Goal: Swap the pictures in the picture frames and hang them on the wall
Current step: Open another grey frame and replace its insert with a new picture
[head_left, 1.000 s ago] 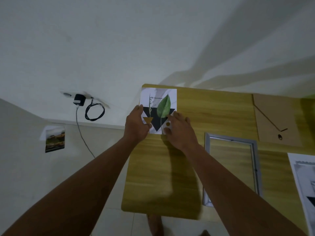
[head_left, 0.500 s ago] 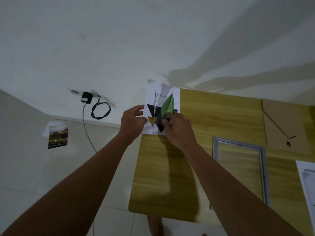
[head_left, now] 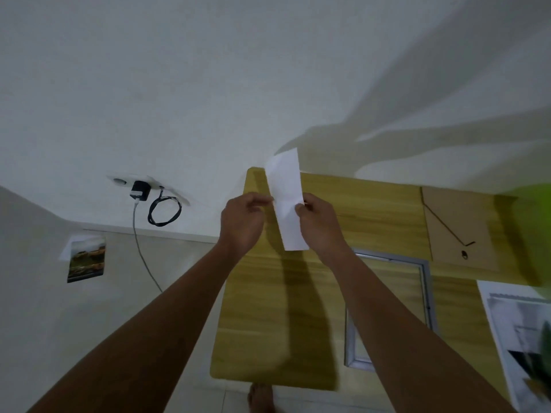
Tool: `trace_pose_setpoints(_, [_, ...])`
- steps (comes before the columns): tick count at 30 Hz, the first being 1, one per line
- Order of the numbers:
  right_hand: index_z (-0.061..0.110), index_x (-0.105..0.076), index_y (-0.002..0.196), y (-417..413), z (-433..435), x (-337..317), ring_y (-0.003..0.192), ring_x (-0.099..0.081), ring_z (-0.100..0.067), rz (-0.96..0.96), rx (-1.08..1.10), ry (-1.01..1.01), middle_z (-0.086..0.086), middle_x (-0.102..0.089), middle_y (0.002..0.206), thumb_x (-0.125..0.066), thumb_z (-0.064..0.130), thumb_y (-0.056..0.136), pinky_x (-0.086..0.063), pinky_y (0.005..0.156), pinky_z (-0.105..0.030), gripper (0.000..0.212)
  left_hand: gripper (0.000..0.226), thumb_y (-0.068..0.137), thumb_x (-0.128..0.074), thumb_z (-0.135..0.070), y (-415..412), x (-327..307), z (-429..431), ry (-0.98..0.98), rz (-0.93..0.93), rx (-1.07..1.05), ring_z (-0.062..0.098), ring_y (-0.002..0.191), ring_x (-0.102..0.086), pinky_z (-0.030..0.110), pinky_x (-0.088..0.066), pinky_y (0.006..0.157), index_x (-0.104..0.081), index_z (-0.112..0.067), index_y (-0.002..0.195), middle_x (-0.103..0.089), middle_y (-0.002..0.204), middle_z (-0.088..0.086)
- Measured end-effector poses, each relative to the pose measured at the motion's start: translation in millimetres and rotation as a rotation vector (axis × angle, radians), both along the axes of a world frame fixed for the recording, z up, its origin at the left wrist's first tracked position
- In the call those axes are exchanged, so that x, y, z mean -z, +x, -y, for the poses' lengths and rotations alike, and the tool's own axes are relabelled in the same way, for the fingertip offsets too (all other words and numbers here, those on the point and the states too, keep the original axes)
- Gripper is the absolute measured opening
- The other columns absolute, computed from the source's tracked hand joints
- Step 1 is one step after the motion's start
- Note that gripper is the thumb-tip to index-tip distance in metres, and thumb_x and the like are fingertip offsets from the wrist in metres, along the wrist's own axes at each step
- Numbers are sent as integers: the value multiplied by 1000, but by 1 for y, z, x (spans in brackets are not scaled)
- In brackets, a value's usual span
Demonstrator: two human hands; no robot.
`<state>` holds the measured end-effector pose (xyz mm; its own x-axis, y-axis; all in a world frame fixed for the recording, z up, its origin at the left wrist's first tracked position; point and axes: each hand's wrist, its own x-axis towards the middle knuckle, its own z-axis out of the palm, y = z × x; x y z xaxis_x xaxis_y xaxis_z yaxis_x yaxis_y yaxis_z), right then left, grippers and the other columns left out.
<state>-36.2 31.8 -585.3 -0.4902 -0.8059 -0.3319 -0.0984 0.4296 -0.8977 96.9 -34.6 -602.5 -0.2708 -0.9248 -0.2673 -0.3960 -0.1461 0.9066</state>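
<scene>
Picture [head_left: 285, 186] in right hand [head_left: 320, 223]

we see a thin, matt white paper sheet [head_left: 286, 201], faintly creased. the bench [head_left: 262, 323] has a smooth, yellowish wood-grain top with a soft sheen. the picture frame [head_left: 427, 293] looks like brushed silver metal, the backing board [head_left: 459, 216] like matt brown fibreboard. the wall [head_left: 208, 84] is matt white.
</scene>
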Motion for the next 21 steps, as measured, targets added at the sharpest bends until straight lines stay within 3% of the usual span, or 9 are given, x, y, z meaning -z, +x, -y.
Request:
trace_pose_setpoints(3, [20,-59,129,-17,-26,-5,95,-59,-18,-9,49,-19,1,-64,109,-45,8,98,-48,76,-29,36,58,81,-64,-3,-3,-1,-8,87,41,-33,16,104,-60,38,-53,89,-52,-26,133,-58,127,-1])
trace_pose_setpoints(7, [36,-53,137,-36,-73,-14,105,-58,-10,41,124,-68,8,-62,125,-45,6,98,-47,92,-33,50,70,86,-64,3,-16,-11,-36,245,-125,54,15,92,-64,25,-53,70,-37,-18,147,-64,121,5])
trace_pose_setpoints(10, [42,-47,141,-51,-112,-18,107,-54,-3,48,156,-69,15,-56,130,-45,6,99,-42,98,-34,55,80,85,-70,-1,-24,-11,-60,297,-176,63,19,100,-66,32,-56,75,-30,-23,151,-64,124,11])
trace_pose_setpoints(12, [42,-46,142,-64,-137,-19,101,-56,0,46,178,-58,18,-59,123,-46,7,99,-42,94,-30,55,78,83,-73,-4,-33,-13,-80,276,-140,106,20,101,-65,36,-58,76,-35,-23,149,-63,122,10])
trace_pose_setpoints(15, [39,-47,139,-80,-179,-17,78,-56,13,-6,184,-28,21,-61,102,-47,5,98,-41,72,-9,53,72,80,-74,2,-47,-18,-116,240,-108,122,21,96,-68,41,-60,76,-45,-18,144,-66,113,7])
trace_pose_setpoints(17, [33,-44,144,-90,-207,-9,76,-54,12,-36,175,16,19,-59,100,-51,6,97,-37,64,-4,54,68,79,-74,2,-55,-14,-140,209,-53,144,19,92,-69,41,-60,77,-51,-17,139,-68,107,4])
trace_pose_setpoints(19, [29,-42,146,-97,-231,1,81,-53,7,-65,157,82,13,-61,104,-55,7,96,-38,67,-6,57,65,76,-75,1,-63,-4,-162,177,27,166,19,92,-69,41,-58,81,-55,-16,136,-69,103,0])
trace_pose_setpoints(21, [29,-39,148,-104,-249,16,89,-57,0,-104,144,134,9,-63,104,-60,11,92,-46,81,-17,62,63,74,-75,1,-72,7,-183,146,89,178,19,93,-69,38,-57,84,-58,-15,133,-69,101,-3])
